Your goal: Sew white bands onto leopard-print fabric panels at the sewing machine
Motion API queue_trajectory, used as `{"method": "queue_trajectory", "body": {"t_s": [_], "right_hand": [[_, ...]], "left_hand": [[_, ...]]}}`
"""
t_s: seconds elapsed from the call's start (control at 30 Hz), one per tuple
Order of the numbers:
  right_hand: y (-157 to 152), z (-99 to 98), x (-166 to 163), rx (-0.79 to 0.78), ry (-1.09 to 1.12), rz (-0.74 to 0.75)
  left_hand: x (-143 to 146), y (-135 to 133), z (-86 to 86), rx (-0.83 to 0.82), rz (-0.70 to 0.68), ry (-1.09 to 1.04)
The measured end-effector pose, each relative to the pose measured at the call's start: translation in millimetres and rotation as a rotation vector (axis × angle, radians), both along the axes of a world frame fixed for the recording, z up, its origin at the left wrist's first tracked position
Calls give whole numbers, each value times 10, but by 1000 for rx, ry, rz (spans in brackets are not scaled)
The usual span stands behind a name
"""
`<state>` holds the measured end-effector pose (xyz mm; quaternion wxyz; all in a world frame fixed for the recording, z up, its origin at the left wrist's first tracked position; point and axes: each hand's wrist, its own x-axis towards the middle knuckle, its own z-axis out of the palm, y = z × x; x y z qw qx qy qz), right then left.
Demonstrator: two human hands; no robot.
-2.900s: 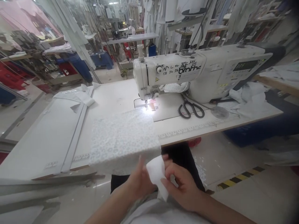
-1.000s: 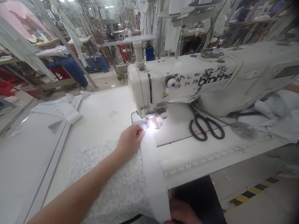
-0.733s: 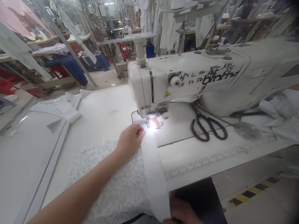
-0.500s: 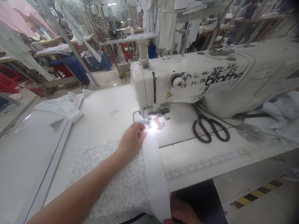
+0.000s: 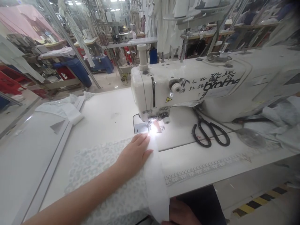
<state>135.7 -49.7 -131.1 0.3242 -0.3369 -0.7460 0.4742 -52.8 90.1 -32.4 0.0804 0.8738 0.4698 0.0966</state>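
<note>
My left hand (image 5: 134, 151) lies flat with fingers stretched and thumb apart, pressing the patterned fabric (image 5: 93, 162) and the edge of a white fabric strip (image 5: 156, 181). Its fingertips are just in front of the lit needle and presser foot of the sewing machine (image 5: 168, 90). The strip runs from under the needle down past the table's front edge. Low in the view, my right hand (image 5: 180, 214) grips the strip's lower end; its fingers are partly hidden behind the cloth and cut off by the frame.
Black-handled scissors (image 5: 211, 134) lie right of the needle, near a ruler scale (image 5: 199, 172) along the table's front. White fabric scraps (image 5: 61, 109) lie on the left. Crumpled fabric (image 5: 281, 115) is at the far right. Other workstations with hanging garments stand behind.
My left hand has gone from pinching the cloth beside the needle to lying flat, slightly nearer to me. My right hand stays at the strip's lower end. The view has tilted slightly.
</note>
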Motion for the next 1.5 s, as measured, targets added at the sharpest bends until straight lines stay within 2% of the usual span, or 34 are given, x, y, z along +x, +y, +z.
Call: {"method": "queue_trajectory", "body": {"t_s": [0.2, 0.37, 0.6, 0.77, 0.87, 0.93, 1.03, 1.17, 1.33, 1.4, 1.5], "right_hand": [[93, 76, 6, -4, -9, -59], [114, 70, 10, -31, -47, -57], [81, 111, 50, 19, -78, -64], [27, 126, 77, 36, -96, -3], [-1, 121, 96, 74, -97, -15], [-9, 130, 101, 79, -95, -32], [-8, 150, 87, 50, -63, -68], [-22, 149, 26, -15, -3, -138], [-74, 154, -45, -23, 103, -277], [-104, 171, -48, -46, 132, -302], [-163, 214, -31, -106, 143, -328]], "left_hand": [[0, 156, -1, -11, -9, 8], [-20, 172, -26, -6, -12, -15], [-24, 210, -40, -4, 1, 1], [17, -69, -5, -81, -17, 10], [25, -287, -14, -91, -46, 23], [16, -332, -27, -79, -43, 25], [-11, -222, -40, -63, -35, 18], [-47, 94, -27, -20, -43, 15], [-57, 443, 16, 5, -48, 52], [-65, 436, 30, 0, -36, 74], [-131, 192, 45, -13, 54, 66]]}}
